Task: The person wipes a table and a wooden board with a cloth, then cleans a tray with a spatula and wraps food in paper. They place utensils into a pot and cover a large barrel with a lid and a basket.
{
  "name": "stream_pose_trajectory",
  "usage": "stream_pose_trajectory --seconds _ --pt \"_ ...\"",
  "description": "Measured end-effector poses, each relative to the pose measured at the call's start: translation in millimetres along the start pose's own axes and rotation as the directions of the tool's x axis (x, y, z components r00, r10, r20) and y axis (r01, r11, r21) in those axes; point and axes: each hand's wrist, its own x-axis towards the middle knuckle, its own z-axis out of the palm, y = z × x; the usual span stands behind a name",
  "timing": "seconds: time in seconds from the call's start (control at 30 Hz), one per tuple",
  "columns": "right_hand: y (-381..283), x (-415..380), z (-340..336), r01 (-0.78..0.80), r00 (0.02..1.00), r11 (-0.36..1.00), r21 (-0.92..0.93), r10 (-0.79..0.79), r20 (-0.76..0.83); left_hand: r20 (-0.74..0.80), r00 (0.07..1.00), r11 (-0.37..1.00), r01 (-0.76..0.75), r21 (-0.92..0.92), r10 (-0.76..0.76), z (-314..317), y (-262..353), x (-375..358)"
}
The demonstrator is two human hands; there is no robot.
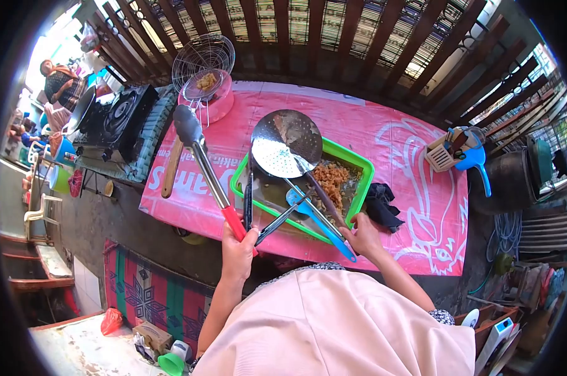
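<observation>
My left hand (238, 254) is wrapped round the red handle of metal tongs (209, 172), whose dark heads point up and to the left. Black tongs (278, 224) lie beside the same hand; whether it holds them too I cannot tell. My right hand (362, 237) closes on the dark handle of a perforated skimmer (286, 144). A blue spatula (324, 224) runs close to its fingers. Under these tools is a green-rimmed tray (366, 182) with browned, crumbly food (331, 182) at its right side.
The pink-covered table (409, 169) bears a pink container (213, 106) with wire strainers, a black cloth (382, 207) and a utensil basket (442, 156). A stove (117, 119) stands left, with a wooden handle (172, 169) nearby. A person (61, 84) is at the far left.
</observation>
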Motion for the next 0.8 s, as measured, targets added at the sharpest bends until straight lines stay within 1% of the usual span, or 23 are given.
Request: stream_pose_trajectory --seconds 0.07,0.1,0.13,0.2,0.23,0.27,0.33,0.37,0.4,0.47,0.5,0.53,0.57,0.6,0.63,0.67,0.73,0.77,0.8 --pt "6.3 7.1 3.2 -0.010 0.988 0.999 0.053 0.002 0.152 -0.017 1.000 1.000 0.002 0.005 -0.002 -2.3 4.4 -3.9" --pt "4.8 11.4 0.2 -0.030 0.987 1.000 -0.006 0.031 0.156 -0.064 0.998 1.000 -0.017 -0.008 0.016 -4.0 2.0 -4.3" --pt "8.8 17.9 -1.7 -0.023 0.987 1.000 -0.003 0.023 0.156 -0.069 0.997 1.000 -0.023 -0.007 0.022 -5.5 3.5 -6.1" --pt "19.0 29.9 -6.3 -0.101 0.945 0.990 0.097 0.065 0.321 -0.066 0.998 0.999 0.022 -0.043 -0.025 -8.2 7.2 -10.9" --pt "20.6 32.5 -5.7 -0.123 0.946 0.992 0.013 0.113 0.305 -0.069 0.997 0.999 0.019 -0.042 -0.022 -8.3 7.7 -13.1" --pt "14.8 29.3 -8.3 -0.120 0.946 0.993 0.015 0.109 0.304 -0.086 0.996 0.999 0.019 -0.044 -0.023 -8.2 7.8 -15.1" --pt "-2.0 22.2 -15.6 -0.002 0.969 0.989 -0.147 0.038 0.244 -0.104 0.994 0.999 0.015 -0.050 -0.020 -8.3 5.7 -17.9" --pt "0.3 16.7 -7.5 0.157 0.983 0.970 -0.185 -0.134 0.129 -0.106 0.994 0.998 0.014 -0.054 -0.019 -9.6 1.6 -19.1" --pt "1.6 17.9 -3.5 0.163 0.981 0.969 -0.187 -0.140 0.131 -0.109 0.994 0.998 0.012 -0.058 -0.018 -10.9 -1.9 -20.2" --pt "-0.2 20.2 3.9 0.185 0.976 0.946 -0.268 -0.143 0.167 -0.118 0.993 0.997 -0.004 -0.076 -0.005 -10.9 -7.3 -22.5" --pt "3.7 20.8 7.1 0.240 0.971 0.951 -0.197 -0.234 0.054 -0.119 0.993 0.996 -0.017 -0.089 0.006 -11.4 -8.1 -23.8" --pt "6.0 22.0 5.1 0.247 0.969 0.949 -0.196 -0.240 0.056 -0.126 0.992 0.996 -0.021 -0.090 0.009 -12.1 -7.4 -25.1" --pt "5.6 21.0 -0.3 0.107 0.990 0.994 0.009 -0.108 0.094 -0.128 0.992 0.996 -0.024 -0.088 0.012 -12.7 -6.8 -26.9" --pt "7.2 18.8 -4.6 -0.054 0.987 0.977 0.205 0.021 0.160 -0.128 0.992 0.996 -0.022 -0.087 0.011 -13.8 -6.4 -28.9" --pt "11.8 15.1 -7.2 -0.007 0.994 0.971 0.238 -0.020 0.111 -0.128 0.992 0.996 -0.018 -0.088 0.007 -15.5 -5.9 -30.0" --pt "6.9 8.6 -14.2 -0.011 0.994 0.972 0.235 -0.016 0.112 -0.118 0.993 0.994 -0.023 -0.107 0.010 -17.2 -5.3 -30.3" --pt "-8.3 -5.6 -35.4 0.070 0.993 0.994 0.080 -0.061 -0.101 -0.103 0.995 0.991 -0.028 -0.129 0.015 -19.5 -5.1 -28.8" --pt "-9.4 -8.7 -36.6 0.112 0.979 0.992 0.051 -0.102 -0.177 -0.103 0.995 0.991 -0.017 -0.131 0.004 -21.0 -5.4 -26.7" --pt "-10.8 -9.9 -35.1 0.106 0.978 0.993 0.052 -0.095 -0.185 -0.101 0.995 0.991 -0.007 -0.132 -0.007 -22.9 -5.2 -24.2"
